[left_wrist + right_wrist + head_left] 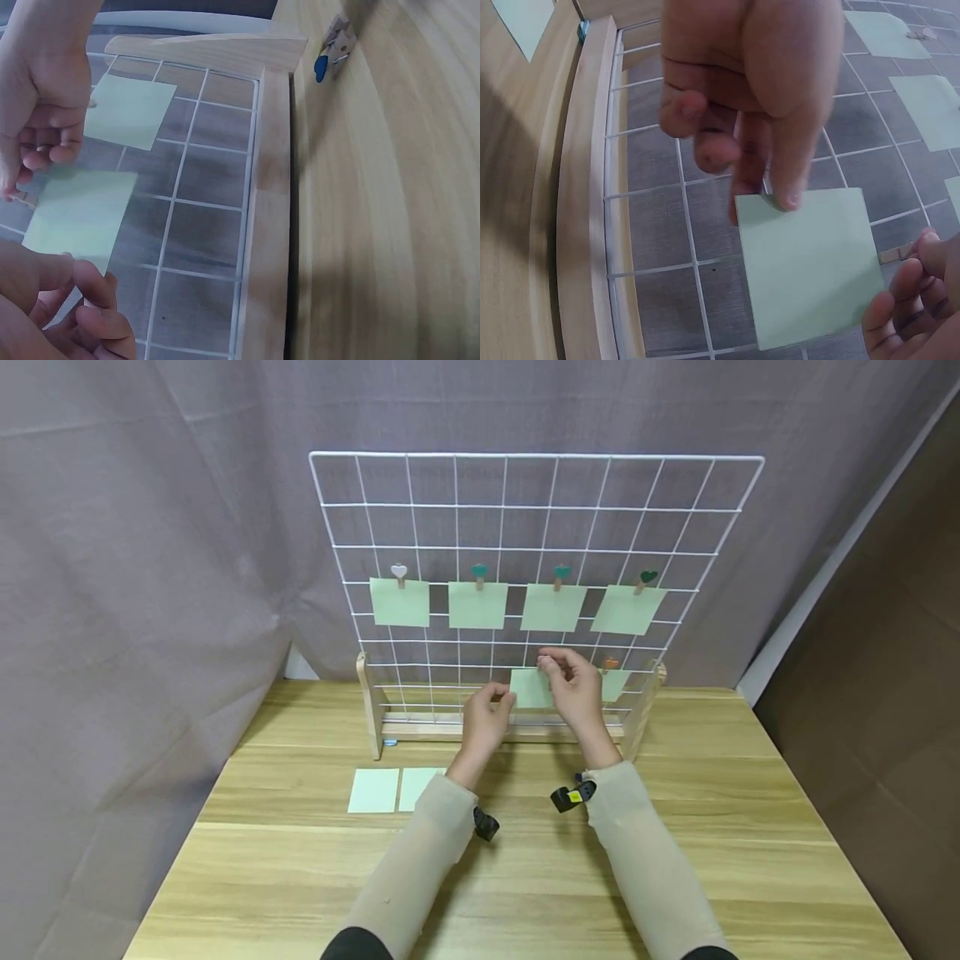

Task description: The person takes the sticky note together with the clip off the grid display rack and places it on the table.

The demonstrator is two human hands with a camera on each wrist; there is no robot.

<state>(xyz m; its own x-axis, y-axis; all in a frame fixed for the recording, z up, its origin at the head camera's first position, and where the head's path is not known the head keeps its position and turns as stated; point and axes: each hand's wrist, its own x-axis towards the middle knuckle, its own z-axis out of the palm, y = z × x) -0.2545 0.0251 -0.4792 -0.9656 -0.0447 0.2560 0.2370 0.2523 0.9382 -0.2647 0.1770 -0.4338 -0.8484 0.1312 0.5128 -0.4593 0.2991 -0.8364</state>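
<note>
Pale green note (530, 688), square, upright against the lower part of a white wire grid (525, 454) and just left of another green note (616, 685), which hangs from an orange heart clip (611, 664). A person's left grip (486, 718) pinches its left edge near the lower corner, seemingly to keep the sheet steady and level. The right grip (579, 693) pinches a wooden clip (896, 253) at the top edge, presumably because that edge is what must be fastened to a wire; whether the clip has caught the wire, I cannot tell. Above, four hung notes (401, 602) form a row, each held at its top by a heart-topped clip, so they hang flat and spaced apart. The grid stands in a wooden base (371, 710), which keeps it upright. Two loose notes (372, 791) lie side by side on the counter (750, 810), probably within easy reach of the left arm.
</note>
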